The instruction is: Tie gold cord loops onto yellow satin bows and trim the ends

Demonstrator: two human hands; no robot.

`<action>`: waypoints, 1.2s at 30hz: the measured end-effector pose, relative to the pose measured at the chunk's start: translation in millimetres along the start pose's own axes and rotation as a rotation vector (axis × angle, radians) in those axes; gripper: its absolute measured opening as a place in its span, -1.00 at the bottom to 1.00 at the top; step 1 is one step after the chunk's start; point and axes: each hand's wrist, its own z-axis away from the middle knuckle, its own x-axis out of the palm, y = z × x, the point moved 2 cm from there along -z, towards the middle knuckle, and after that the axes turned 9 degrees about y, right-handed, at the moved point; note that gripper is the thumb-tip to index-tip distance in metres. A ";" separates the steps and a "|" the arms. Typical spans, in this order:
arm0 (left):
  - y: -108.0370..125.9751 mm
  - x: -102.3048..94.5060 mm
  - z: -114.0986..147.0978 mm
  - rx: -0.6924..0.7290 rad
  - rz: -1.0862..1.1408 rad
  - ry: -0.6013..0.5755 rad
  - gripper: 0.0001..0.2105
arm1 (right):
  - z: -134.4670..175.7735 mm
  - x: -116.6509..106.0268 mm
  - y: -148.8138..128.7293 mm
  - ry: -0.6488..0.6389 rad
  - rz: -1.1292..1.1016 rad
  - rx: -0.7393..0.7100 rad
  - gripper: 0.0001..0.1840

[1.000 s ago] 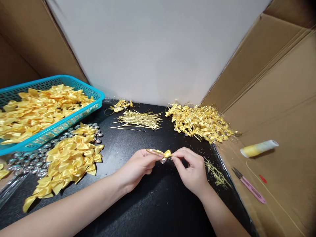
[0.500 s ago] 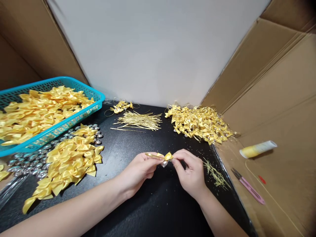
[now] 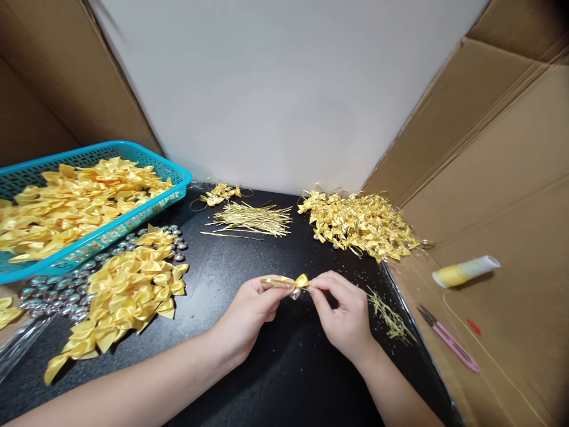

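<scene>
Over the middle of the black table, my left hand (image 3: 256, 305) pinches a yellow ribbon bow (image 3: 301, 280) and a loop of gold cord (image 3: 271, 281) between thumb and forefinger. Just under the bow hangs a small shiny silver bead (image 3: 296, 293). From the other side, my right hand (image 3: 344, 308) closes thumb and forefinger at the bow's right edge, apparently on a cord end; the fingertips hide most of it. Behind both hands lies a bundle of cut gold cords (image 3: 253, 218).
A turquoise basket (image 3: 133, 216) of yellow bows stands left, with loose bows (image 3: 128, 290) and silver beads (image 3: 57, 293) before it. Finished-looking bows with cord (image 3: 364, 225) are heaped back right. Cord scraps (image 3: 391, 317), pink-handled snips (image 3: 448, 339) and a thread tube (image 3: 466, 271) lie right.
The bow has turned slightly between my fingers. Both hands keep nearly the same place and grip, and the whole view has shifted a little.
</scene>
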 end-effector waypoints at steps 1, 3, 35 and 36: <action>-0.1 -0.3 0.2 0.003 -0.015 0.014 -0.86 | -0.3 -0.7 -0.4 -0.004 0.011 -0.025 -0.82; -0.8 -1.0 0.3 0.005 -0.043 0.039 -0.87 | 0.5 -1.5 -0.5 -0.007 0.035 -0.069 -0.81; -2.2 -0.9 1.2 0.024 -0.073 0.105 -0.88 | 10.1 9.4 -0.2 0.044 0.027 -0.022 -0.82; -2.7 -1.5 0.6 0.023 -0.076 0.104 -0.87 | 10.6 10.0 0.5 0.043 0.015 -0.004 -0.82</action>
